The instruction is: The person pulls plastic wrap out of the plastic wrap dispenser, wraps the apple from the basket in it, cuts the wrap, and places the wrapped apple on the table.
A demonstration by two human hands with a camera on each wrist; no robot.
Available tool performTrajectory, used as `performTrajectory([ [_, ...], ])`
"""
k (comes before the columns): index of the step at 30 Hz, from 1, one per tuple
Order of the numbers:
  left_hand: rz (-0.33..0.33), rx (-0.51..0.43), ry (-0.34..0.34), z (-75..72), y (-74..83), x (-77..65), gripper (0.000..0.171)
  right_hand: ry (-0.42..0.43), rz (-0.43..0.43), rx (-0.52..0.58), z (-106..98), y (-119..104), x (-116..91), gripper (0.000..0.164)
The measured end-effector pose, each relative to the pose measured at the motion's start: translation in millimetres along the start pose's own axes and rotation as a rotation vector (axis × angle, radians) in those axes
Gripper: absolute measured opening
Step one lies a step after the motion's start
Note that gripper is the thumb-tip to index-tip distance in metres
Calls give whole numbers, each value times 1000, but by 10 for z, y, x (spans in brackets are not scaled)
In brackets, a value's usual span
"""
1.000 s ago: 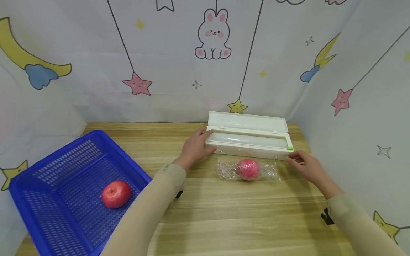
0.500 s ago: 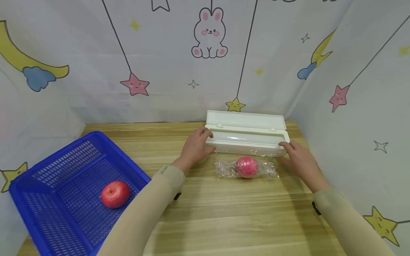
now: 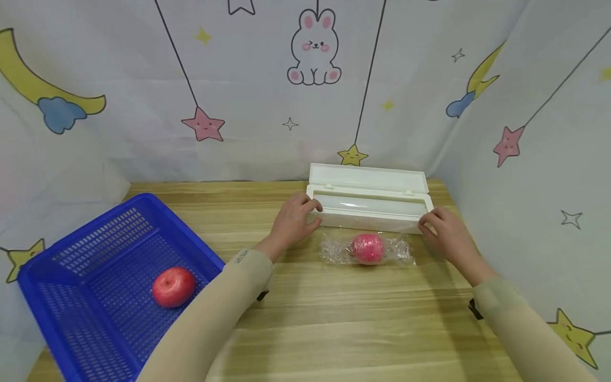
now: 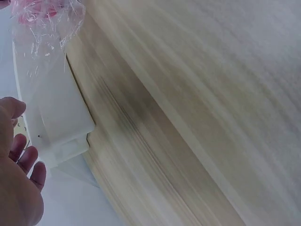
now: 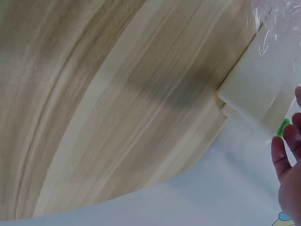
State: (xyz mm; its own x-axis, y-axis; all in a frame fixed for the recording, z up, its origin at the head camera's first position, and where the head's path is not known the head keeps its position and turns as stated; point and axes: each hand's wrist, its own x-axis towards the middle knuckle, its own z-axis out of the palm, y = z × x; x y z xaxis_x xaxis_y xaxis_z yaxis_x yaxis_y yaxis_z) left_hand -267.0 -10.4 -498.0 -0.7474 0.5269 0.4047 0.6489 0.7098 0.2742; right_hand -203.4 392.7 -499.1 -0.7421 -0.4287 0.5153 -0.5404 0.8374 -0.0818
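A white cling film box [image 3: 369,222] stands near the table's back edge, lid up, with a roll of film [image 3: 377,205] inside. My left hand [image 3: 292,218] holds the box's left front corner, thumb in front and curled index finger over the edge. At the right front corner my right hand [image 3: 448,233] holds the box the same way, beside a small green cutter tab [image 5: 282,127]. Before the box lies a red apple [image 3: 368,249] wrapped in clear cling film [image 3: 335,250]. In both wrist views the outer fingers are loosely bent beside the box ends.
A blue plastic basket [image 3: 47,269] stands at the left, with one red apple [image 3: 174,287] inside, partly behind my left sleeve. The wood-grain table [image 3: 353,318] ends against a white cloth backdrop [image 3: 248,79] at the back and right.
My right hand has moved from beside the box onto its right front corner. The left hand's fingers have shifted to the left front corner. The wrapped apple stays in place.
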Motion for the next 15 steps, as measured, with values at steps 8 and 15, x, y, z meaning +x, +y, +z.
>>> performTrajectory([
  [8, -70, -204, -138, -59, 106, -47, 18, -113, 174, 137, -76, -50, -109, 16],
  [15, -144, -399, -242, -93, 168, -92, 13, -228, 230, 233, -177, -112, -160, 11],
])
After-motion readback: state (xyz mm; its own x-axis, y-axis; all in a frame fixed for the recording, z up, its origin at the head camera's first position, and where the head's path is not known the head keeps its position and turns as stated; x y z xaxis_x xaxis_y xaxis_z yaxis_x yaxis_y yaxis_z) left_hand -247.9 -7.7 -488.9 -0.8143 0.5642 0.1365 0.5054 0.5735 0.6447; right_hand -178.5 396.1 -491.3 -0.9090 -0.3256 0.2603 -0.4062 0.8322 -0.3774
